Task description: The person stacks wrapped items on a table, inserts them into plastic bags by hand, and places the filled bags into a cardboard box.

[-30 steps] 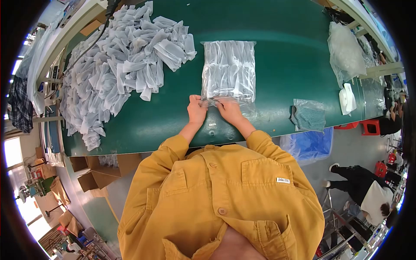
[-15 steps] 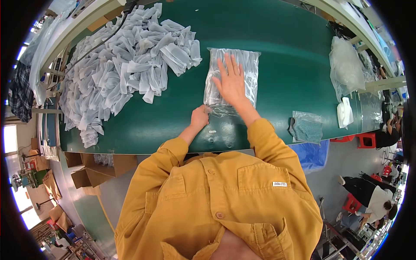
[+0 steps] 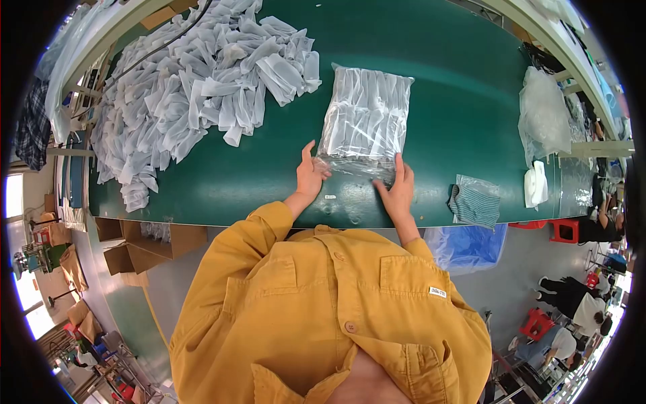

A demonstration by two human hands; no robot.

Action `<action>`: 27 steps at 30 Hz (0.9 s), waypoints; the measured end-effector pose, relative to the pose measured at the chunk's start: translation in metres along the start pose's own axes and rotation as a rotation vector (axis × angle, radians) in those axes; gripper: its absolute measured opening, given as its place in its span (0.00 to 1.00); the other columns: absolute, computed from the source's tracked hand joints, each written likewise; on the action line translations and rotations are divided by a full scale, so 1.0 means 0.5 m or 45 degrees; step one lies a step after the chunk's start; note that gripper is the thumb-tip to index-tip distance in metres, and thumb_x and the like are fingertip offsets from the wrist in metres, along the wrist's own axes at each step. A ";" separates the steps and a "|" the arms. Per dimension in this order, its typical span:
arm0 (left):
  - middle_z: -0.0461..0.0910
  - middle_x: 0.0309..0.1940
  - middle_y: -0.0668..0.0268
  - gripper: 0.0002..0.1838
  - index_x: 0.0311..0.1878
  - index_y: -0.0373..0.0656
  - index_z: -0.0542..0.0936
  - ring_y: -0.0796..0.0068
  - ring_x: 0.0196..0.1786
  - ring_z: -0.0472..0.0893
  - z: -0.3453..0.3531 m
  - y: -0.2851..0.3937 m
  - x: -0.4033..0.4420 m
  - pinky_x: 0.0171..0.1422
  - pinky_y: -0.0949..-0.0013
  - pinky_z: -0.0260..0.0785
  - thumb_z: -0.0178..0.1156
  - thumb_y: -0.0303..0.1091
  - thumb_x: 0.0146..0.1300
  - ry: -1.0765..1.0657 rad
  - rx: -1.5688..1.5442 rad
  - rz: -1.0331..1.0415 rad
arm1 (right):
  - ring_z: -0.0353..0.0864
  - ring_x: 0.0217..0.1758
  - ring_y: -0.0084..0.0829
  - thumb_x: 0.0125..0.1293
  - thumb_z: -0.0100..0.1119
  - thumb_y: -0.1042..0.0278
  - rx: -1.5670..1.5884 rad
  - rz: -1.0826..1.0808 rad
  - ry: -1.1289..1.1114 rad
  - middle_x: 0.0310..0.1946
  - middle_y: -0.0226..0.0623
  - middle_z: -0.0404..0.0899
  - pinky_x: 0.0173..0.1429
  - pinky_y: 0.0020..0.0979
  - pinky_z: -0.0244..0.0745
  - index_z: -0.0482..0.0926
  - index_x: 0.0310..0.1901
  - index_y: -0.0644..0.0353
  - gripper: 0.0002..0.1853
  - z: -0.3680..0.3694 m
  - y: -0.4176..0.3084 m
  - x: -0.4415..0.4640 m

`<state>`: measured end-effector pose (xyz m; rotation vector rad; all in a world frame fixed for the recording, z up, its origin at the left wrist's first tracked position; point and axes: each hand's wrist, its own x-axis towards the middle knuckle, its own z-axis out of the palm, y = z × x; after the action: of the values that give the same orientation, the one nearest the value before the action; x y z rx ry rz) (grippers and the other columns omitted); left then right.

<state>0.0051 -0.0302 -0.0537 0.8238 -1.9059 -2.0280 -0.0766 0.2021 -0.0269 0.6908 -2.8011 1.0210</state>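
A clear plastic bag [image 3: 367,114] packed with rows of whitish wrapped pieces lies flat on the green table [image 3: 282,182], slightly tilted. At its near left corner is my left hand [image 3: 311,175], fingers apart, touching the loose film. My right hand [image 3: 398,192] is at the near right corner, thumb and fingers spread, fingertips against the bag's edge. The near end of the bag is crumpled film between both hands. To the left spreads a large heap of the same pale wrapped pieces [image 3: 175,101].
A striped item in a clear bag [image 3: 476,202] lies at the right near edge. Farther right are a white object [image 3: 536,185] and clear plastic bags [image 3: 544,114]. Below the table are cardboard boxes [image 3: 151,246] and a blue lined bin [image 3: 471,248]. People sit at lower right.
My right hand left the bag's near edge, lay flat on its top, then came back to its near right corner. My left hand has opened. The bag is now slightly turned.
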 end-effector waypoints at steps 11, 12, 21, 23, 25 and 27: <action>0.82 0.30 0.64 0.12 0.32 0.35 0.83 0.78 0.35 0.77 0.003 0.115 0.029 0.43 0.72 0.72 0.48 0.20 0.62 -0.109 -0.329 0.333 | 0.69 0.31 0.15 0.63 0.48 0.84 0.803 0.293 0.268 0.47 0.29 0.80 0.34 0.19 0.66 0.78 0.60 0.62 0.23 -0.011 0.022 0.075; 0.81 0.29 0.64 0.12 0.30 0.35 0.81 0.77 0.34 0.77 -0.015 0.156 0.026 0.42 0.72 0.71 0.47 0.20 0.60 -0.107 -0.281 0.472 | 0.65 0.29 0.12 0.65 0.46 0.82 0.980 0.333 0.281 0.40 0.26 0.78 0.30 0.16 0.58 0.79 0.58 0.62 0.21 -0.049 -0.044 0.103; 0.77 0.26 0.61 0.10 0.24 0.36 0.75 0.74 0.30 0.75 -0.333 0.416 -0.241 0.37 0.71 0.68 0.44 0.17 0.51 0.123 -0.381 0.691 | 0.57 0.22 0.10 0.74 0.50 0.73 1.416 -0.019 -0.566 0.22 0.19 0.65 0.27 0.18 0.51 0.77 0.53 0.73 0.13 -0.210 -0.484 0.193; 0.76 0.26 0.62 0.11 0.22 0.36 0.74 0.75 0.29 0.74 -0.430 0.407 -0.346 0.34 0.73 0.67 0.42 0.15 0.47 0.348 -0.282 0.930 | 0.56 0.20 0.10 0.75 0.50 0.71 1.366 -0.012 -0.903 0.21 0.19 0.65 0.26 0.18 0.50 0.77 0.50 0.74 0.13 -0.191 -0.601 0.155; 0.76 0.25 0.62 0.12 0.21 0.37 0.73 0.73 0.31 0.75 -0.508 0.403 -0.447 0.37 0.73 0.67 0.41 0.14 0.47 0.618 -0.453 0.982 | 0.59 0.21 0.11 0.74 0.49 0.73 1.307 -0.045 -1.390 0.20 0.19 0.65 0.26 0.18 0.52 0.78 0.50 0.72 0.12 -0.148 -0.717 0.124; 0.75 0.25 0.60 0.13 0.21 0.37 0.72 0.72 0.32 0.75 -0.589 0.401 -0.545 0.38 0.73 0.65 0.39 0.13 0.48 0.954 -0.384 0.910 | 0.59 0.22 0.10 0.72 0.43 0.76 1.077 -0.213 -1.773 0.20 0.18 0.65 0.26 0.18 0.53 0.80 0.52 0.67 0.15 -0.068 -0.827 0.102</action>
<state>0.3470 -0.1559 0.2077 0.5777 -1.1840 -1.2641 0.0568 -0.0757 0.2554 2.4630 -2.8099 2.3786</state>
